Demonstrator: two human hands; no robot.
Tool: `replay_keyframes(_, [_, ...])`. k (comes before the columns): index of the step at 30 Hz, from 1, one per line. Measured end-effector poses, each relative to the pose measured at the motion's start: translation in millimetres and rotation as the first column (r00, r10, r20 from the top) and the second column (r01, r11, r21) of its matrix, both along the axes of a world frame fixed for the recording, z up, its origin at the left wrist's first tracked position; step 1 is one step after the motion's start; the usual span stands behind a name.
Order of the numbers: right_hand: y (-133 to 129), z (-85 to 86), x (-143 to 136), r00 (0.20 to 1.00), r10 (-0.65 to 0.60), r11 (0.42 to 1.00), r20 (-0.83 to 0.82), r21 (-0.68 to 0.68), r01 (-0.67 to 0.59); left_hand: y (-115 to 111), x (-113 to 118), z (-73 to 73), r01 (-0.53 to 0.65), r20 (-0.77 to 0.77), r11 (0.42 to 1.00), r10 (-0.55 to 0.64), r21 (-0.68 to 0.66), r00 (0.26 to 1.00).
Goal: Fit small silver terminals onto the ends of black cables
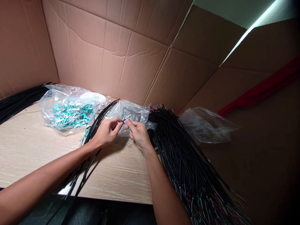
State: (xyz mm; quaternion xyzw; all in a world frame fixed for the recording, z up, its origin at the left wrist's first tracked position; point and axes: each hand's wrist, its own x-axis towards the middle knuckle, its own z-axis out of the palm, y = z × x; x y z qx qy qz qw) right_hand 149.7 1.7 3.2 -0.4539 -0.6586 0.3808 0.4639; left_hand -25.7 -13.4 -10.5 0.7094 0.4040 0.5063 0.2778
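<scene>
My left hand [109, 130] pinches a black cable [123, 121] close to its end, where a pale, stripped-looking tip [128, 117] points up and right. Just beside that tip is my right hand [138, 132], its thumb and forefinger pressed together; what lies between them is too small to make out. Behind both hands sits a clear plastic bag [142, 112] with a mass of small grey metallic bits [128, 113] inside. Several loose black cables [99, 120] run under my left wrist and over the table's front edge.
At left lies a clear bag of teal and silver pieces [72, 114]. A thick bundle of black cables [178, 150] with coloured wire ends drapes down the right side. More black cables [21, 100] lie far left. Cardboard walls [93, 47] enclose the wooden table [28, 150].
</scene>
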Motion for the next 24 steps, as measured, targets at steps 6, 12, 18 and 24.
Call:
replay_keyframes(6, [1.3, -0.7, -0.1, 0.999, 0.023, 1.000, 0.040, -0.012, -0.023, 4.1, -2.3, -10.5, -0.127, -0.219, 0.963, 0.180, 0.237, 0.959])
replay_keyframes(12, [-1.2, 1.4, 0.2, 0.997, 0.071, 0.995, -0.026, -0.065, -0.073, 1.9, -2.2, 3.1, 0.059, -0.102, 0.998, -0.058, 0.010, 0.993])
replay_keyframes(18, [-3.5, 8.2, 1.9, 0.962, 0.176, 0.958, -0.211, -0.189, -0.216, 3.5, -7.3, 16.8, 0.578, 0.533, 0.724, -0.342, -0.375, 0.774])
replay_keyframes(24, [-0.2, 8.4, 2.9, 0.942, 0.056, 0.965, -0.330, -0.226, -0.136, 2.8, -4.2, 12.5, 0.497, 0.453, 0.783, -0.313, -0.373, 0.835])
